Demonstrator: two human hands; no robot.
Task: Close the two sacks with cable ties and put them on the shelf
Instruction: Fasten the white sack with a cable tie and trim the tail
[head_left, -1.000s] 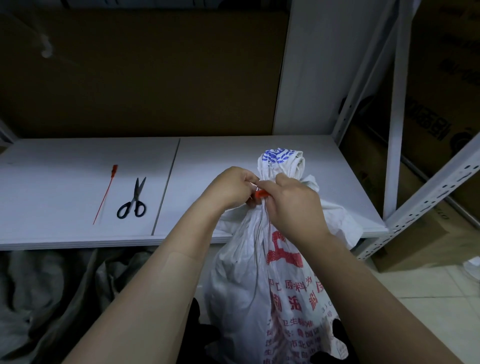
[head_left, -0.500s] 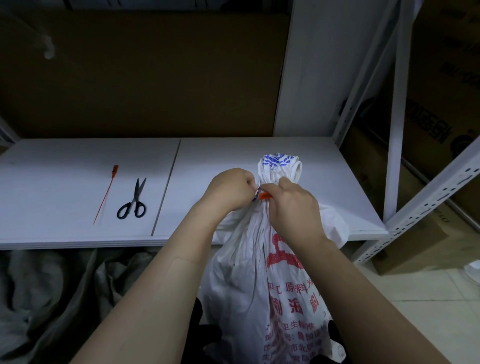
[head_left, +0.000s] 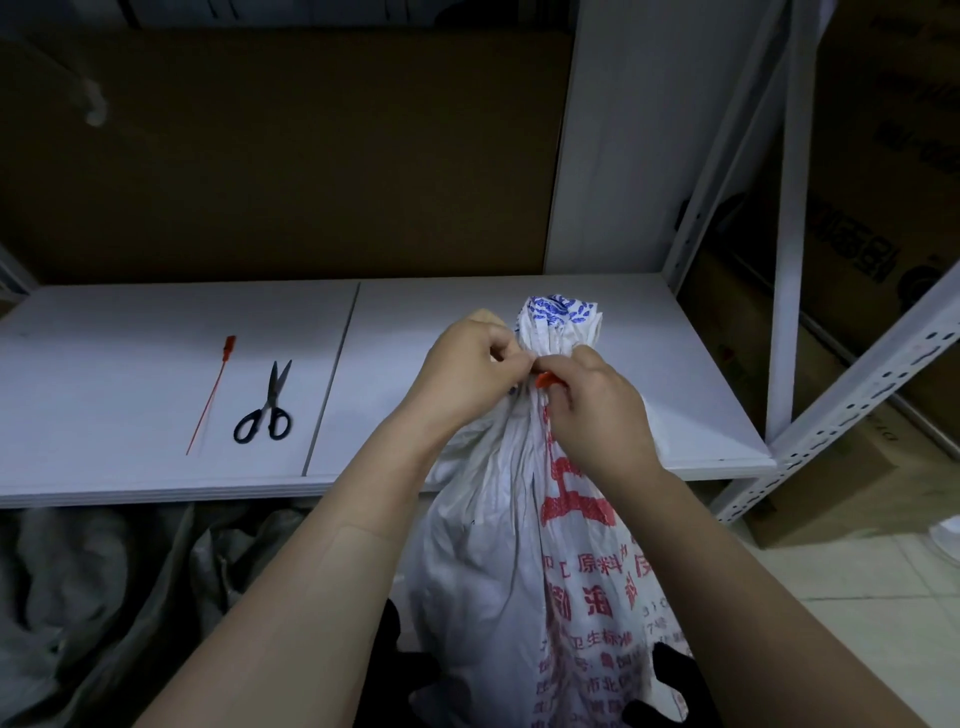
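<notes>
Both bare forearms reach forward and converge; the left hand (head_left: 470, 364) is knuckles-up, fingers curled, pinching at the neck of the sack (head_left: 561, 332); the right hand (head_left: 597, 410), meeting it fingertip to fingertip, pinches the orange cable tie (head_left: 545, 380).

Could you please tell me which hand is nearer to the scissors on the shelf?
Left. The left hand grips the sack neck, right of the scissors; the right hand pinches the orange tie just beyond it, farther away.
</notes>
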